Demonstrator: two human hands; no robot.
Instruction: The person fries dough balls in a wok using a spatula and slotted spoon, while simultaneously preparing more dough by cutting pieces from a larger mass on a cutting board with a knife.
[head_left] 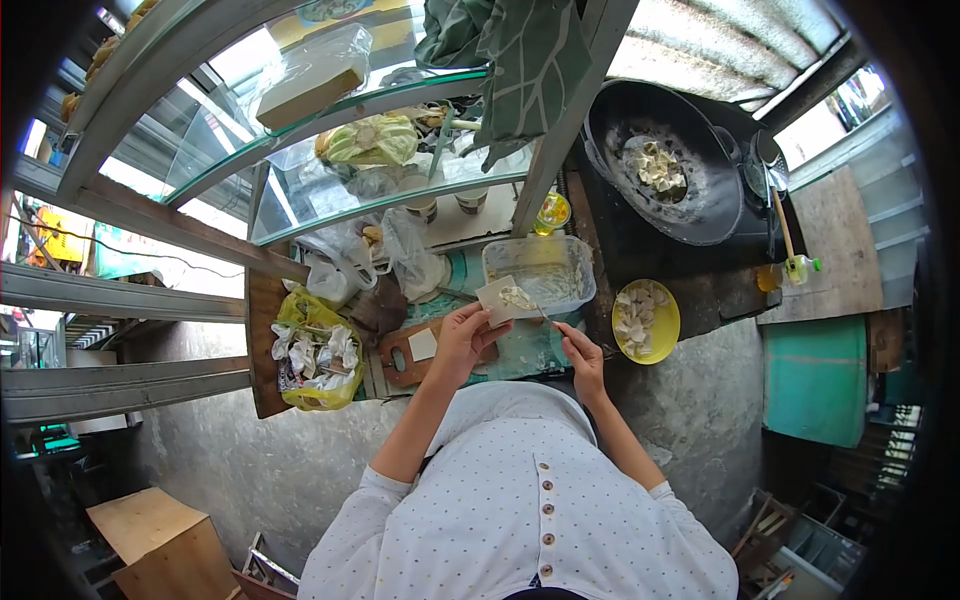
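My left hand (468,338) holds up a thin, square, pale dough wrapper (490,298) between thumb and fingers. Pale, soft filling (517,298) sits on the wrapper, at the end of a thin-handled spoon (543,315). The spoon's handle is pinched in my right hand (582,360). Just beyond both hands is a clear plastic tub (578,268) with pale smears of filling inside. More square wrappers (422,345) lie on a brown wooden board (400,372) beside my left hand. A yellow bowl (667,343) of folded, pale dumplings (636,315) stands right of my right hand.
A black wok (708,205) on the stove holds several folded pieces (658,168). A glass display case (370,215) with a cabbage (375,140) stands at the back left. A yellow bag of crumpled paper (318,395) sits left. A long-handled utensil (783,225) lies right of the wok.
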